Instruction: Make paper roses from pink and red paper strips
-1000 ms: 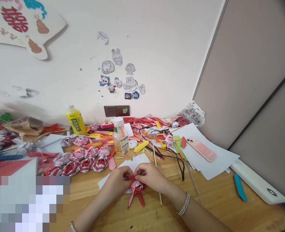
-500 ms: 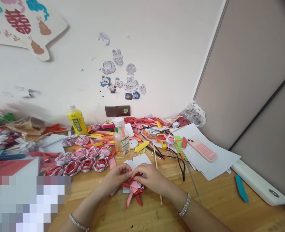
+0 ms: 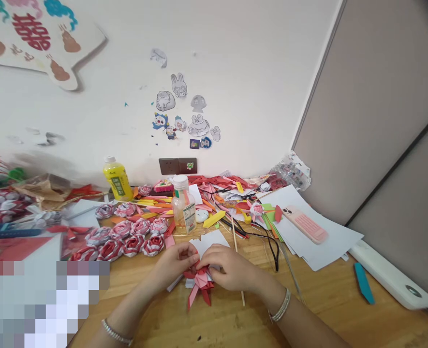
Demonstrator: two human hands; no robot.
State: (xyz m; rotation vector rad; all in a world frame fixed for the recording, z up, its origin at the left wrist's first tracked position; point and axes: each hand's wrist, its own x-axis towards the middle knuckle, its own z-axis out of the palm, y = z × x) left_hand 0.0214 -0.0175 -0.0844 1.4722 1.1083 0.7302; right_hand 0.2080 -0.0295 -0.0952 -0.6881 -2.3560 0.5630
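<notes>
A folded paper flower (image 3: 200, 279) in red, pink and white is between my hands at the table's front middle, with pointed strip ends hanging toward me. My left hand (image 3: 179, 263) pinches its far left side with thumb and forefinger. From the right, my right hand (image 3: 228, 268) closes its fingers on the red paper at the top. Both sets of fingertips nearly meet and hide part of the folds. White paper sheets (image 3: 214, 239) lie just behind the flower, and a thin wooden stick (image 3: 238, 263) lies beside my right hand.
Several finished paper roses (image 3: 132, 245) sit at left. A clear bottle (image 3: 184, 205) and a yellow bottle (image 3: 117, 179) stand behind, among coloured paper strips (image 3: 217, 185). At right are a pink phone (image 3: 305, 224) on white sheets, a teal strip (image 3: 364, 284) and a long white device (image 3: 391, 278).
My right hand has shifted slightly, its fingers lower over the flower's right side. The flower has turned a little in my hands. The whole view has moved slightly.
</notes>
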